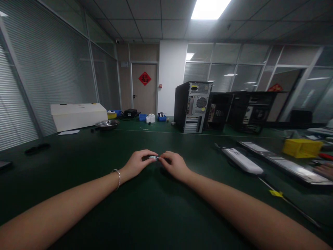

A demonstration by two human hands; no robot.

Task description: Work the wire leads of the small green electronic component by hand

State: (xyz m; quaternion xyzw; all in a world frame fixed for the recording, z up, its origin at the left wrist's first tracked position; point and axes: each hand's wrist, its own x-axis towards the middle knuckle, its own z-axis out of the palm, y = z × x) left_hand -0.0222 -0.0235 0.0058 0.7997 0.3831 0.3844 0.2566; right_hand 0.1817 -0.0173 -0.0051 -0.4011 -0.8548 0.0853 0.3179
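A small pale object (pixel 153 158), perhaps a little circuit board, is held just above the green table (pixel 145 215) in the middle of the view. My left hand (pixel 136 163) pinches its left side between thumb and fingers; a silver bracelet (pixel 118 178) circles that wrist. At the object's right end, the thumb and fingers of my right hand (pixel 175 165) are closed together on it. The fingertips of both hands almost meet. The object's details are too small to make out.
Computer towers (pixel 192 107) stand behind on the right. A white power strip (pixel 243 160), long metallic parts (pixel 286 165) and a yellow bin (pixel 301 148) lie to the right, near another person's hand (pixel 325 171). A metal bowl (pixel 107 125) and white box (pixel 78 116) are back left.
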